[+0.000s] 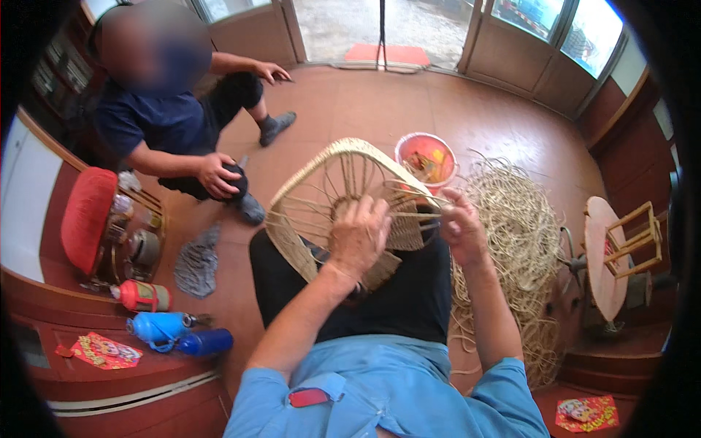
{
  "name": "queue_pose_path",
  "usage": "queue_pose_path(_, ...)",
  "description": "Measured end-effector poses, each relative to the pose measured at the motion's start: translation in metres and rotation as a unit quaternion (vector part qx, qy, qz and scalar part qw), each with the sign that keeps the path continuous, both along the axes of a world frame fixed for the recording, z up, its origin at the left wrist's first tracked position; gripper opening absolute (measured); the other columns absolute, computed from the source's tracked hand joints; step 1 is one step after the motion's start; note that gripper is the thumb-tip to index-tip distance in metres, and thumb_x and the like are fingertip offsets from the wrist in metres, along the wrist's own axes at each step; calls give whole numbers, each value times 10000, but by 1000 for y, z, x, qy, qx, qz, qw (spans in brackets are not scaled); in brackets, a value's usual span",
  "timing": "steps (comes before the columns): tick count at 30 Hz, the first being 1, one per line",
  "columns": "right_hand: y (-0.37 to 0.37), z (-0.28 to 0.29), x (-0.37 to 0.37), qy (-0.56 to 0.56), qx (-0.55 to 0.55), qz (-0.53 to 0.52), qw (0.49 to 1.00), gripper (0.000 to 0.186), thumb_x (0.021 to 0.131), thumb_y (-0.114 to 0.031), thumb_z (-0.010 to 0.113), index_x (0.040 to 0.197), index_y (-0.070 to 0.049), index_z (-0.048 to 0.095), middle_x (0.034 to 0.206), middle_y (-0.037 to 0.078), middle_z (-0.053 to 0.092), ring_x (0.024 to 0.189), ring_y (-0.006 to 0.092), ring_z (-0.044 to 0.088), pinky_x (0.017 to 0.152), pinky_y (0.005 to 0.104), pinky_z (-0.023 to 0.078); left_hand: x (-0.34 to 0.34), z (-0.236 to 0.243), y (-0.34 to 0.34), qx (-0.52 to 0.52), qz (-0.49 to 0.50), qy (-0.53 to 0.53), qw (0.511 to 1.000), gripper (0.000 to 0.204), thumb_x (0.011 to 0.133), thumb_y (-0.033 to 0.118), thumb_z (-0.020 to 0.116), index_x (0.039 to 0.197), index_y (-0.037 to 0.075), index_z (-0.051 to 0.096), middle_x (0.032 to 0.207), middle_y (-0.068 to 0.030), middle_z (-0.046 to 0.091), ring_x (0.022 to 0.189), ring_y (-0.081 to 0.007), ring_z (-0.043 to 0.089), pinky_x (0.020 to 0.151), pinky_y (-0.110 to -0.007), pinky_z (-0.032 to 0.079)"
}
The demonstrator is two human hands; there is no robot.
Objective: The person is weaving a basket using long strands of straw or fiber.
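A woven cord piece with a rounded triangular rim (328, 153) rests across my lap, with radiating strands and a partly woven middle. My left hand (358, 237) lies over that middle, fingers bent onto the strands and their tips partly hidden. At the piece's right side my right hand (461, 230) has its fingers closed on pale cords (412, 214) that stretch toward the middle. A red basin (426, 159) with small items inside stands just beyond the piece.
Loose cord (511, 233) is heaped at my right. A seated co-worker (157, 124) is at front left. Flasks (157, 325), a red-cushioned seat (87, 219) and a grey cloth (197, 263) are left. A round board (606, 270) stands right. A doorway (380, 33) is ahead.
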State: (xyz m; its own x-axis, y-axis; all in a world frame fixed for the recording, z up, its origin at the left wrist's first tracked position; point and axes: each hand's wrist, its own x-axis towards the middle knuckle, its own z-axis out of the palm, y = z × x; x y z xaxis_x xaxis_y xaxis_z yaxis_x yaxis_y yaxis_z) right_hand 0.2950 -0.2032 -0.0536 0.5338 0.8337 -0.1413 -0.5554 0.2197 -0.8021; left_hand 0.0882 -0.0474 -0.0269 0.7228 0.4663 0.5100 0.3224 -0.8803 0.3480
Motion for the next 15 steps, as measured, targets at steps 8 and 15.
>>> queue_pose_path(8, -376, -123, 189, 83, -244, -414, 873, 228, 1094, -267, 553, 970, -134, 689, 783, 13, 614, 587, 192, 595, 457, 354, 469, -4, 2, 2, -15, 9, 3, 1000, 150, 972, 144, 758, 1068, 103, 651, 1001, -98, 649, 966, -331, 708, 804, -470, 605)
queue_pose_path(15, -529, -192, 168, 141, -376, -567, 719, 169, 991, -92, 621, 833, -89, 562, 701, 39, 499, 533, 182, 512, 421, 349, 420, -18, -3, 9, -61, 3, -51, 997, 131, 973, 101, 758, 1078, 92, 681, 988, -96, 701, 905, -341, 738, 776, -458, 605)
